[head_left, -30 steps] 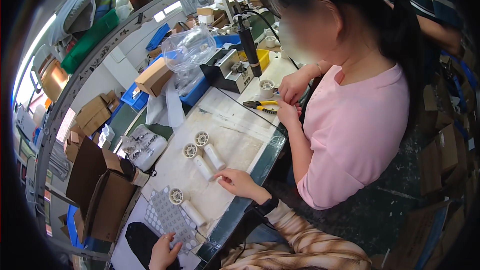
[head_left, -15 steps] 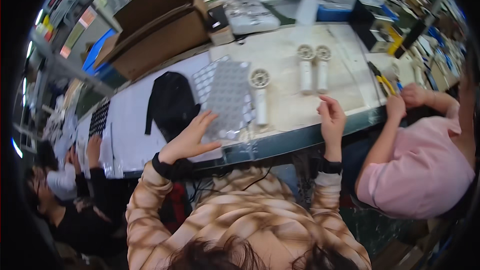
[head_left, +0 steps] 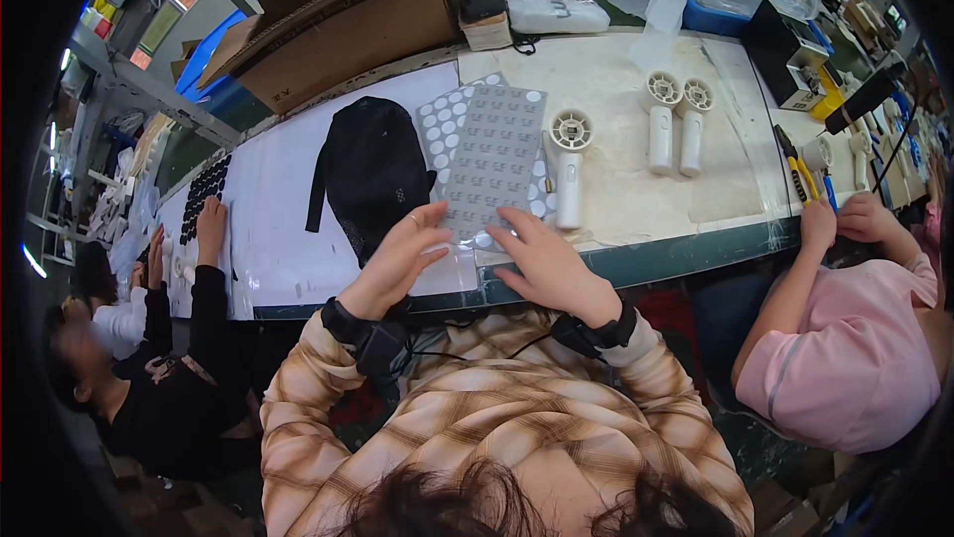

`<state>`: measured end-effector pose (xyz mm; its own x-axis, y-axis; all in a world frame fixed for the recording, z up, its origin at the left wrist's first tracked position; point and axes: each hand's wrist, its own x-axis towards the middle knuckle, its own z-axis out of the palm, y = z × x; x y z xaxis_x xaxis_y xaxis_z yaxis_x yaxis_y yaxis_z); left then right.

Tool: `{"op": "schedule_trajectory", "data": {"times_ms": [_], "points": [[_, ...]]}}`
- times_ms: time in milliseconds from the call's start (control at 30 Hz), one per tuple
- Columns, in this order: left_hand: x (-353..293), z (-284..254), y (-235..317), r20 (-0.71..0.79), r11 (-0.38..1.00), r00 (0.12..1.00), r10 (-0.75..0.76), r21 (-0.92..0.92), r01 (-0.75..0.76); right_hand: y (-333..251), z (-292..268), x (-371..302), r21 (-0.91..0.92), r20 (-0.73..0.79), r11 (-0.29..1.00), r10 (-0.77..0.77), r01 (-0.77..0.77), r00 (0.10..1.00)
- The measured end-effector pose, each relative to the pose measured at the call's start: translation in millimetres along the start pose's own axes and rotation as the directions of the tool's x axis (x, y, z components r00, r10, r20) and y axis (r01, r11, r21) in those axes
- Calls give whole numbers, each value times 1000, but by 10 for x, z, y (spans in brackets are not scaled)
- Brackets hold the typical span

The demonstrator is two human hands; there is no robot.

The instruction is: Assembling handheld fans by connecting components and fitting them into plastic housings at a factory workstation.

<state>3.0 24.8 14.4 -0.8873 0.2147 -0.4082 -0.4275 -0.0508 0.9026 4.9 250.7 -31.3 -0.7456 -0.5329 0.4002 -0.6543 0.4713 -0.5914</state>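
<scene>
A grey sheet of small printed labels [head_left: 494, 154] lies on top of sheets of round white stickers [head_left: 440, 130]. My left hand [head_left: 399, 257] is at the near left corner of these sheets, fingers apart, beside a black cloth bag [head_left: 373, 174]. Over their near right edge, my right hand [head_left: 549, 264] is open with its fingers spread. Whether the fingertips touch the sheets is hard to make out. Just right of the stack lies a white handheld fan [head_left: 568, 184]. Two more handheld fans [head_left: 660, 135] [head_left: 693, 140] lie side by side farther right.
A large open cardboard box [head_left: 348, 30] stands at the back left, beside a plastic-wrapped white pack [head_left: 552, 0]. A co-worker in pink [head_left: 845, 338] sits at my right near yellow-handled pliers [head_left: 797, 174]. Another in black [head_left: 179, 388] works at my left by black pieces [head_left: 206, 189].
My right hand has moved left from beside the fans to the sticker sheets, and its fingers have spread. My left hand stays near the sheets. The whole view has shifted slightly.
</scene>
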Motion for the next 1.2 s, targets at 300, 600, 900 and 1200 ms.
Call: {"op": "schedule_trajectory", "data": {"times_ms": [300, 600, 900, 1200], "points": [[84, -92, -25, 27, 901, 998, -63, -429, 68, 48, 15, -26, 63, 20, 998, 8, -9, 1000], [239, 30, -248, 107, 990, 992, -73, 129, 59, -66, 23, 42, 94, -135, 990, 117, -105, 984], [198, 123, -221, 59, 984, 990, -129, -120, 135, 50, 95, 152, 109, -224, 993, -22, 47, 974], [254, 281, -270, 61, 969, 995, -73, -232, 85, 127, 168, 121, 85, -332, 995, -25, 57, 943]]}}
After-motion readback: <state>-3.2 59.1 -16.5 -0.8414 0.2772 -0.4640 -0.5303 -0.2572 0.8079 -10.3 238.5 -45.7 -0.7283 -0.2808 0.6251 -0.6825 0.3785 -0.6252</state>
